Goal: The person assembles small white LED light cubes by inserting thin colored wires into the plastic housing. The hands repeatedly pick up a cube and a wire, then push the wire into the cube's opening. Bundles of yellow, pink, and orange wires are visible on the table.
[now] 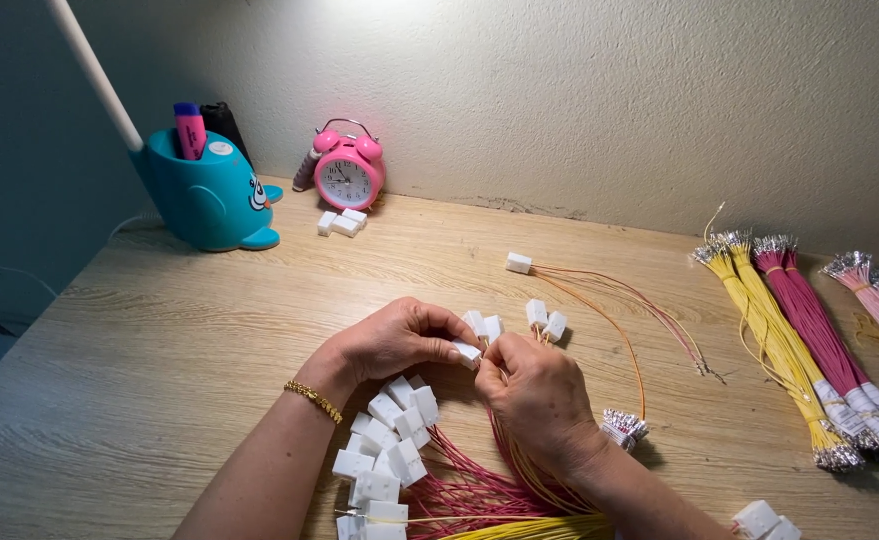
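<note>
Over a wooden tabletop (159, 350), the left hand (399, 340) is pinching a small white plastic connector housing (467, 351) at its fingertips while the right hand (539, 395) is closing its fingers on thin wire ends right against it; the job looks best done by holding the housing still and feeding each wire in straight. A heap of wired white connectors (387, 450) is crowding the wrists, while beyond the fingertips bare wood is lying open toward a pink twin-bell alarm clock (348, 172).

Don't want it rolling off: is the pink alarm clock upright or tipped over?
Upright. The clock stands on its feet by the wall, bells on top, dial facing out.
</note>
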